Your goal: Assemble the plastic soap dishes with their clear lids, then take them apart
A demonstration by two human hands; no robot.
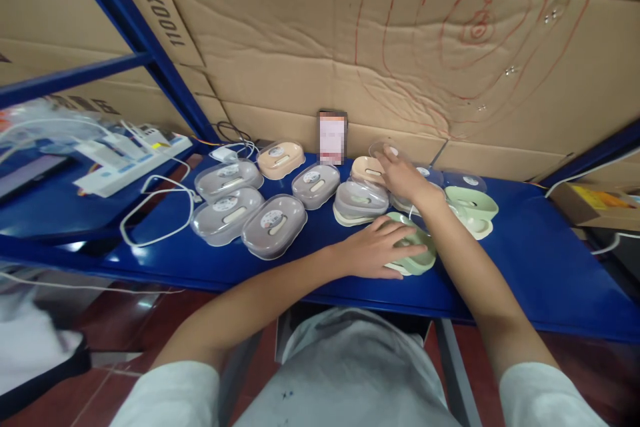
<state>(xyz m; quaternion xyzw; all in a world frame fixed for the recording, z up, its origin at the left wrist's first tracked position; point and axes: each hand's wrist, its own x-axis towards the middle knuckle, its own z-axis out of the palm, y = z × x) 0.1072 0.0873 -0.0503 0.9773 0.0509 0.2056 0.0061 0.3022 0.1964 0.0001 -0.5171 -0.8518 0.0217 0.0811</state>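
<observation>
My left hand (383, 248) lies over a light green oval soap dish (424, 259) near the table's front edge. Its fingers are spread across the dish, with the thumb by the near rim. Further back, my right hand (403, 173) is closed on the edge of a clear lid (380, 147); the fingertips are partly hidden. That lid is above an orange soap dish (365, 167). Just in front stands a grey soap dish (357, 200) on a cream-coloured piece (345, 219). Another green dish (475, 199) is right of my right forearm, with a cream insert (477, 225) before it.
Several lidded grey soap dishes (275, 230) and an orange one (280, 159) stand on the left of the blue table (540, 267). A phone (332, 138) leans against the cardboard wall (280, 67). A power strip (130, 167) and white cables lie far left. A cardboard box (585, 213) is at right.
</observation>
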